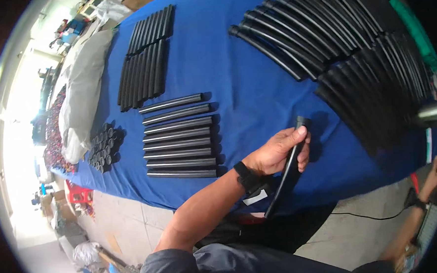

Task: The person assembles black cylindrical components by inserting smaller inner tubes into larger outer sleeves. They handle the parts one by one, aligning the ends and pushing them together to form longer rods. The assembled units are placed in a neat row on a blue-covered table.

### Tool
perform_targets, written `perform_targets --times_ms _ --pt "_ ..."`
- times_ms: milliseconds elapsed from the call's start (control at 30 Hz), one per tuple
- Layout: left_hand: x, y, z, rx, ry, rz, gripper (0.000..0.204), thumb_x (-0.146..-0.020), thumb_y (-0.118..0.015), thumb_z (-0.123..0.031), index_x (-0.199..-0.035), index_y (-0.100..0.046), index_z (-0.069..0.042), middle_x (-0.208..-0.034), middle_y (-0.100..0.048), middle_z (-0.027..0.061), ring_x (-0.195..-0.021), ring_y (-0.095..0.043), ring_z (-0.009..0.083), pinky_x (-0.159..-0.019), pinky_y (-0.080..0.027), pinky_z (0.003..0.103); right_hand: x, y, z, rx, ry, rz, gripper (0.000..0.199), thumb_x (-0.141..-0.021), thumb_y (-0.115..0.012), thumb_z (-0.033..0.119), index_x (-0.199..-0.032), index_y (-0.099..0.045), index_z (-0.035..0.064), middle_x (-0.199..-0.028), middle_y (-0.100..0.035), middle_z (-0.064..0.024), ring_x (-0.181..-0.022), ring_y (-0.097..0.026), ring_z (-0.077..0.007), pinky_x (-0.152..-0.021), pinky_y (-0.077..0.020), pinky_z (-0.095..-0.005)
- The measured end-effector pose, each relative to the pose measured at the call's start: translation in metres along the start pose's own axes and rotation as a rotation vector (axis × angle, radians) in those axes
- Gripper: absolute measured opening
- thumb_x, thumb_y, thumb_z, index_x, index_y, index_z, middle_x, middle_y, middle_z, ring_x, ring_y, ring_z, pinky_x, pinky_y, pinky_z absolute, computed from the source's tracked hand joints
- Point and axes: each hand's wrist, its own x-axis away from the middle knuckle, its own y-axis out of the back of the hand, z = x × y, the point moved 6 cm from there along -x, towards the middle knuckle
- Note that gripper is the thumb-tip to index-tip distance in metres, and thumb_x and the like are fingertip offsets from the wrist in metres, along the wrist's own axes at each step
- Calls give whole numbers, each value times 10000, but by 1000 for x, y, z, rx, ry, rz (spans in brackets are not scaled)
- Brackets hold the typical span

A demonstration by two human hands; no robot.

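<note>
We see our left forearm bare from the elbow down to the left hand (pixel 277 152). A black strap (pixel 248 177) circles the left wrist, with a small white tag hanging just below it. Nearer, at the lower edge, a dark grey sleeve (pixel 186 269) covers the upper arm and runs into a dark grey top with faint pale lettering. At the far right our right hand (pixel 434 172) shows at the rim, its wrist wearing another black band (pixel 413 200).
</note>
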Motion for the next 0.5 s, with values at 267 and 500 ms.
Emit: perform_targets --times_ms 267,500 --pt "22 9 -9 34 -107 -36 422 -1064 -506 -496 -1089 -554 -77 -708 -501 32 -657 -520 194 -637 -468 358 284 2 547 -1013 -163 818 598 -923 -778 223 -1388 -494 -23 -1154 -662 -147 -955 -677 -200 -813 -579 -346" --pt "59 -35 -14 8 -353 -245 389 -1056 -546 -482 -1041 -529 -93 -738 -485 19 -693 -479 170 -675 -430 336 343 46 621 -901 28 677 685 -956 -728 261 -1461 -407 -72 -1181 -593 -251 -1040 -632 -381 -939 -515 -428"
